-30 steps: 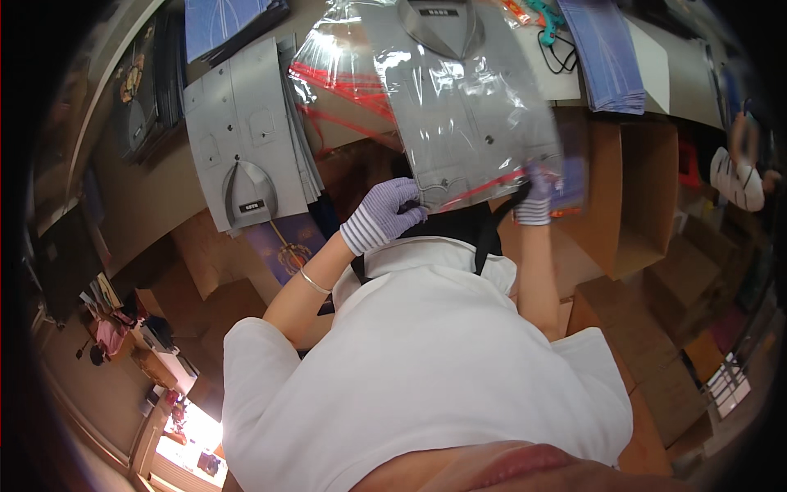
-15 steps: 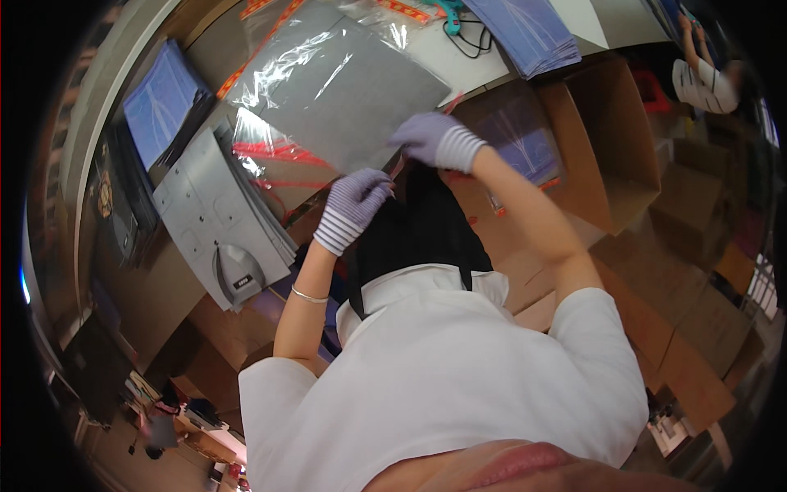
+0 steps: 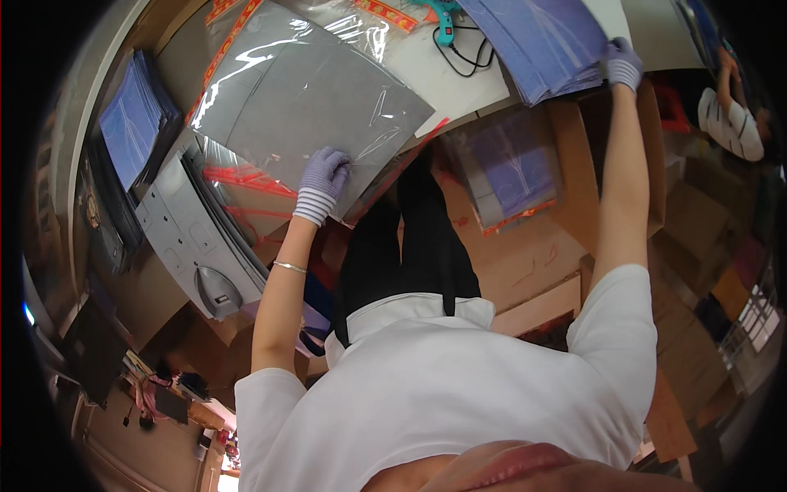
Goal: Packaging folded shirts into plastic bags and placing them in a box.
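Observation:
My left hand, in a lilac glove with a white-striped cuff, lies on the near part of a clear plastic bag. Its fingers are curled in against the film. Inside the bag is a flat grey sheet. My right arm stretches out to the far right, where the gloved right hand grips the right edge of a stack of blue printed sheets. The fingertips there are partly hidden, and how many sheets they hold cannot be made out.
A teal corded tool lies at the back. On the left are more blue sheets and grey panels. An open cardboard box stands below my right arm, beside a bagged blue sheet. Another person is at the far right.
My right hand has left the bag's near edge and reached right to the blue stack. My left hand has shifted slightly left, along with the bagged grey sheet.

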Demonstrator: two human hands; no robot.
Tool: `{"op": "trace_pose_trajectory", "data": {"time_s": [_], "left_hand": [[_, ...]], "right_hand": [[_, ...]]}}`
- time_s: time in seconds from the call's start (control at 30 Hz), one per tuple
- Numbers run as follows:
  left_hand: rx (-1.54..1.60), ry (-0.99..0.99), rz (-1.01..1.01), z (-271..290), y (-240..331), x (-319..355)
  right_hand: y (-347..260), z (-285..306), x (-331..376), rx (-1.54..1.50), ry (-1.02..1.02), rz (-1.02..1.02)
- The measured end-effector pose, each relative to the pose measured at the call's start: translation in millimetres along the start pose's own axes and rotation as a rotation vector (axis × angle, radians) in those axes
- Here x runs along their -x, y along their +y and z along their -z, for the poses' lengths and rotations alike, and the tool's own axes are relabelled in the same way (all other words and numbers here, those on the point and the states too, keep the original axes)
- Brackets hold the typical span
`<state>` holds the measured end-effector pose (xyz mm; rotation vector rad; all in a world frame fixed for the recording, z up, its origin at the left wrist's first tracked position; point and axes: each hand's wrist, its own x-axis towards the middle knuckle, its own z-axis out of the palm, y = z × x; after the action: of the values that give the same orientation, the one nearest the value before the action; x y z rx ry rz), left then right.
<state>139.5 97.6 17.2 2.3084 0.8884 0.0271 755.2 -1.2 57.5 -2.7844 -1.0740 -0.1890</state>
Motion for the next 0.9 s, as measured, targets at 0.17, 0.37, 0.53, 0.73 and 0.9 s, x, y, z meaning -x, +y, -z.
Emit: {"op": "trace_pose_trajectory", "data": {"time_s": [0.17, 0.37, 0.53, 0.73, 0.9], "left_hand": [[-0.133, 0.161, 0.031, 7.9, 41.9, -17.4], [0.341, 0.268, -0.03, -17.2, 19.2, -43.1], [0.651, 0.297, 0.09, -5.8, 32.0, -46.7], [0.58, 0.326, -0.024, 11.5, 45.9, -27.8], [0.463, 0.348, -0.053, 26.3, 50.7, 6.5]], "right_hand": [[-14.9, 94.8, 66.1, -0.863, 0.08, -0.116], [-41.9, 190.9, 258.4, -0.789, 0.194, -0.205], [-96.5, 157.1, 396.7, -0.889, -0.061, -0.443], [-166.1, 125.9, 439.0, -1.356, -0.592, -0.838], [-155.0, 126.1, 444.5, -1.415, -0.861, -0.864]]}}
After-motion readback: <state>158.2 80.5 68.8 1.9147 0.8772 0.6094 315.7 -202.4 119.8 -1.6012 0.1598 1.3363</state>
